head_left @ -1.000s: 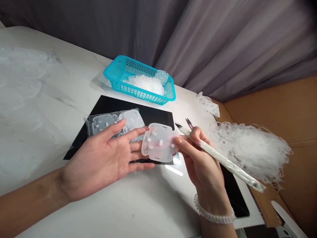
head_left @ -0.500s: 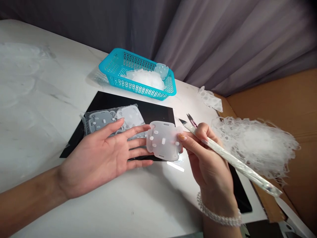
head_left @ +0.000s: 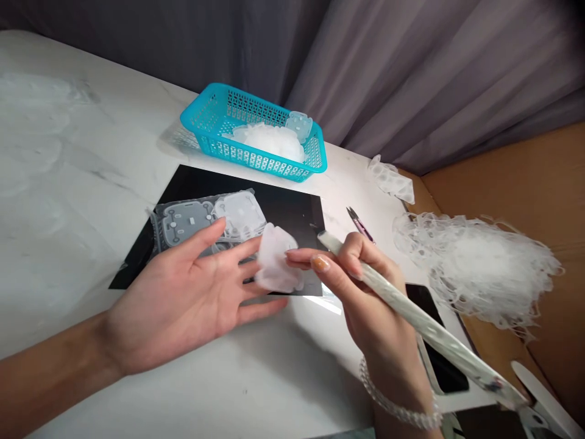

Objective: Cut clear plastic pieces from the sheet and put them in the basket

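Note:
My left hand (head_left: 183, 299) is palm up with its fingers spread. A frosted translucent plastic piece (head_left: 276, 259) lies tilted against its fingers, and my right fingertips touch or nearly touch the piece's right side. My right hand (head_left: 365, 286) is closed round a craft knife with a long pearly white handle (head_left: 425, 326); its dark blade points up and left. Behind my left hand, a clear sheet of similar molded pieces (head_left: 189, 219) lies on a black mat (head_left: 292, 210).
A blue basket (head_left: 256, 160) holding frosted pieces stands at the back. Small snips (head_left: 360, 224) lie right of the mat. Farther right are a heap of clear plastic trimmings (head_left: 479, 262) and a cardboard wall (head_left: 512, 177). A dark phone (head_left: 439, 341) lies under my right wrist.
The plastic piece has shifted left and turned from facing me to tilted against my left fingers. My right hand has moved left with the craft knife. My left hand has hardly moved.

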The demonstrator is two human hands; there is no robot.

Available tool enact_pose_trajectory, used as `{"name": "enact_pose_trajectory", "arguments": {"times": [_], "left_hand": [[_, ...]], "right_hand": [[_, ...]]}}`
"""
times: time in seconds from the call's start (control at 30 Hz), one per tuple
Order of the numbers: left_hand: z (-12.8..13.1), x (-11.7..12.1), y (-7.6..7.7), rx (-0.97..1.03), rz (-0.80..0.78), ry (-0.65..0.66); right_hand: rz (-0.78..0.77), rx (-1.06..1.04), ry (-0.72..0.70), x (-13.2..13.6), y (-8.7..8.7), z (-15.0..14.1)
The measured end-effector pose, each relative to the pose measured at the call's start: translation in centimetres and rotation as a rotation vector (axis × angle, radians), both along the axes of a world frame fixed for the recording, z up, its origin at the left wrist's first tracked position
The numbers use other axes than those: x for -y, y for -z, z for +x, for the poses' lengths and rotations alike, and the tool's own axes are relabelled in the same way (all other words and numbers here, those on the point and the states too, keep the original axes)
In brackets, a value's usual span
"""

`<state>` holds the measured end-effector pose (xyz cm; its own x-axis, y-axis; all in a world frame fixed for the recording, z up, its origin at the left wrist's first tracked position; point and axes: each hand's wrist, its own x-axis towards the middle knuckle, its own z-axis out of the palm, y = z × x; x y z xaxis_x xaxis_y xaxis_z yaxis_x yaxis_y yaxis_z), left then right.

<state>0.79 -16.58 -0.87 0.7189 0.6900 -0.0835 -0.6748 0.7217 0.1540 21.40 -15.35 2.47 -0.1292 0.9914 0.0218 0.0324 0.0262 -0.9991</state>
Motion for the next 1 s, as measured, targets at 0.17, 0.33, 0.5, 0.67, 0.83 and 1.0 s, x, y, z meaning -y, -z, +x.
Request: {"name": "enact_pose_trajectory", "arguments": {"times": [0.17, 0.33, 0.5, 0.67, 0.83, 1.0], "left_hand": [[-0.1, -0.1, 0.0, 0.029, 0.014, -0.008], [-0.1, -0.1, -0.2, 0.004, -0.004, -0.015], [0.1, -0.2, -0.4, -0.019, 0.012, -0.005], [0.1, -0.1, -0.5, -0.025, 0.045, -0.015], [0.2, -0.1, -0.6, -0.052, 0.044, -0.011], [1.0, 0.6, -0.1, -0.250, -0.070, -0.099]], "right_hand": [[0.126, -0.132, 0.162, -0.8, -0.2, 0.6], [0.124, -0.173, 0.281, -2.1, 0.2, 1.9], [0.002, -0.144, 0.190, -2.0, 0.7, 1.6], [-0.162, -0.175, 0.010, -1.7, 1.1, 0.9], [-0.254, -0.249, -0.064, -1.1, 1.4, -0.1], [-0.078, -0.094, 0.092, -2.6, 1.1, -0.4]]}}
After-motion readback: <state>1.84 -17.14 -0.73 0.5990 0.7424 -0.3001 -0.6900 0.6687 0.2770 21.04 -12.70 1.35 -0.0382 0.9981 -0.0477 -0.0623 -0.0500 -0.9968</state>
